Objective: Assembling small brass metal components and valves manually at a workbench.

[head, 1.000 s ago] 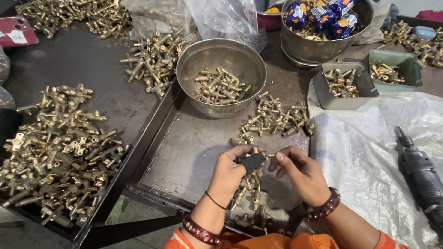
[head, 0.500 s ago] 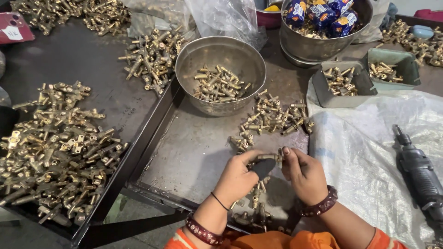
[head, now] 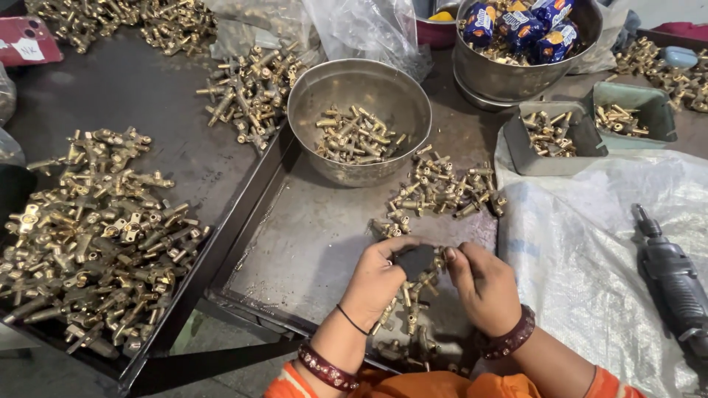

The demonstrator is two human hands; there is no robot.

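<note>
Both hands work close together over the near edge of the metal tray point(head: 295, 243): the left hand point(head: 380, 284) curls its fingers point(head: 387, 254) around a small dark block point(head: 415, 259), and the right hand point(head: 483, 284) pinches narrowly at the block's far side, where a brass fitting point(head: 439, 260) seems to meet it (the contact itself is hidden). Just below the fingers lies a short string of brass pieces point(head: 402, 309); beyond them a loose cluster point(head: 442, 188) waits, and farther off a steel bowl point(head: 359, 121) holds more. Far left of the fingers, a large heap point(head: 96, 236) covers the desk point(head: 147, 140). Judging by these piles, much remains to handle. The block looks matte, dark and squarish, mostly covered by fingers.
</note>
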